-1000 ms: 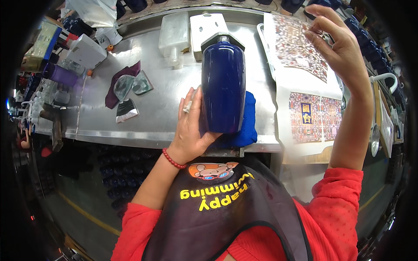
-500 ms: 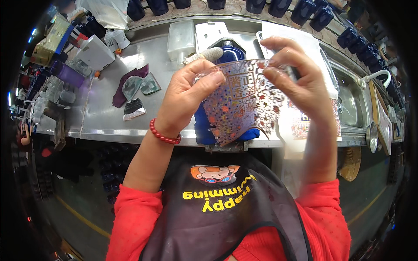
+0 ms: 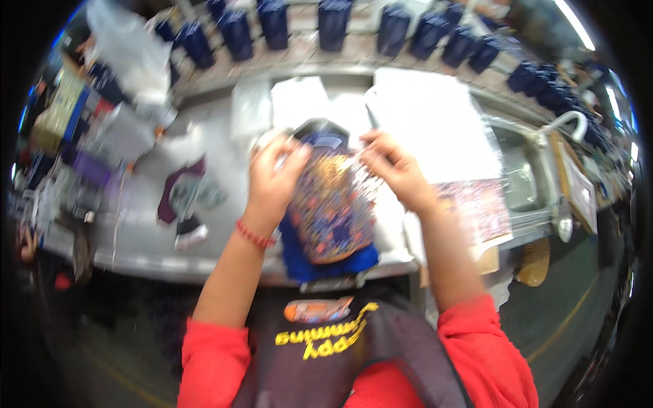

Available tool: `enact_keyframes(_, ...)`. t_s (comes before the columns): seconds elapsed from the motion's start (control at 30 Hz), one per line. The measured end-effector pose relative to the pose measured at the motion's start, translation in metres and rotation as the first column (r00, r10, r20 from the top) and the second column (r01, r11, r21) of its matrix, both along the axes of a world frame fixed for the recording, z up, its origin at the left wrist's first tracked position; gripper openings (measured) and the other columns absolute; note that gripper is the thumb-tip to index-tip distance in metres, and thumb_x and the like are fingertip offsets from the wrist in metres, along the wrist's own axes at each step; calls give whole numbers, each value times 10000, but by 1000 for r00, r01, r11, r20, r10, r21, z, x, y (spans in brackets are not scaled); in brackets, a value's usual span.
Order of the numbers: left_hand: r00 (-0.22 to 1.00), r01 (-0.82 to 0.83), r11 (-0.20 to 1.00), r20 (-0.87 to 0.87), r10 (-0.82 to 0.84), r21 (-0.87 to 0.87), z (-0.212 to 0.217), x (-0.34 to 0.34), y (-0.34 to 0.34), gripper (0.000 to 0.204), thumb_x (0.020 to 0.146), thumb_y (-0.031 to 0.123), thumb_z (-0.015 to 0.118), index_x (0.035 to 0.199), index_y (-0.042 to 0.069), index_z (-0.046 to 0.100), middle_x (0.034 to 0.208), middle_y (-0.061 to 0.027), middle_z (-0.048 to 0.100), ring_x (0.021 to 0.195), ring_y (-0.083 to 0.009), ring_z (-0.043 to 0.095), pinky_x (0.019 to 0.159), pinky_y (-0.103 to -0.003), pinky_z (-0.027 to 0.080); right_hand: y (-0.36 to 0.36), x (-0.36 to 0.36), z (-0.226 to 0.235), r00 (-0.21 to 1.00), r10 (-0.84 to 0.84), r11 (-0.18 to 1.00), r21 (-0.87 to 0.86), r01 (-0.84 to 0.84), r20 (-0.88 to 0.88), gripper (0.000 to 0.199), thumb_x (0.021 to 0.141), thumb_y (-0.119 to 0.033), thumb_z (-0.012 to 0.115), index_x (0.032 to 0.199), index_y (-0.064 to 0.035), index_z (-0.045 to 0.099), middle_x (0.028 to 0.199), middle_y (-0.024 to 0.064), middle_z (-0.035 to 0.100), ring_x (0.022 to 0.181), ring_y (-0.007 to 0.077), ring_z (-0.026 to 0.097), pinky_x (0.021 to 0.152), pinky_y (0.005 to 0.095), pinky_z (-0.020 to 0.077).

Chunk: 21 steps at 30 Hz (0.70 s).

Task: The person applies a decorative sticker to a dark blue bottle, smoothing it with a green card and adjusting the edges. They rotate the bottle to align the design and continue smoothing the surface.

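A thin see-through decal film (image 3: 333, 214) with a colourful speckled pattern and a gold patch lies over a dark blue glossy bottle (image 3: 325, 141). The bottle rests on its side on a bright blue cloth (image 3: 367, 262) by the counter's front edge. At the film's upper left corner my left hand (image 3: 275, 173) is closed, thumb against fingers. My right hand (image 3: 400, 175) pinches the opposite upper edge. The picture is blurred, so I cannot tell how closely the film touches the bottle.
White sheets (image 3: 435, 126) and printed decal sheets (image 3: 476, 211) lie on the right, beside a sink (image 3: 517, 170). Dark scraps (image 3: 183, 194) sit on the metal counter at left. Several dark blue bottles (image 3: 333, 24) stand along the back. A clear plastic box (image 3: 250, 109) is behind my left hand.
Both hands have lowered the film from in front of me onto the bottle. The view has shifted, showing more of the back row of bottles.
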<state>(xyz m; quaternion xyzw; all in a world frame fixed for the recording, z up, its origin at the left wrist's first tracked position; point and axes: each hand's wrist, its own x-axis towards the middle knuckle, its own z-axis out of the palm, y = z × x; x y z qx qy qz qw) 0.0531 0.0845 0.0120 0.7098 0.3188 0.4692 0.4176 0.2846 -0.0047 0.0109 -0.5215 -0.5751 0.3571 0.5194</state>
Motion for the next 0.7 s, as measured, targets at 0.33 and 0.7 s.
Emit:
enact_keyframes(0.33, 987, 121, 950, 133, -85, -287, -9, 17, 3, 165, 972, 136, 680, 875, 22, 613, 874, -4, 616, 824, -78, 539, 772, -243, 453, -1, 9, -12, 973, 10, 997, -73, -28, -232, 294, 1033, -295, 609, 1142, -34, 687, 1078, 39, 618, 928, 115, 589, 808, 273, 491)
enact_keyframes(0.7, 995, 76, 979, 77, -62, -192, -16, 16, 11, 135, 1006, 182, 643, 917, 87, 608, 833, 40, 624, 650, -5, 473, 561, -166, 349, -4, 12, -15, 978, 92, 991, -78, -109, -190, 339, 1040, -321, 601, 1123, -6, 696, 1259, 100, 603, 1021, 135, 588, 874, 275, 497)
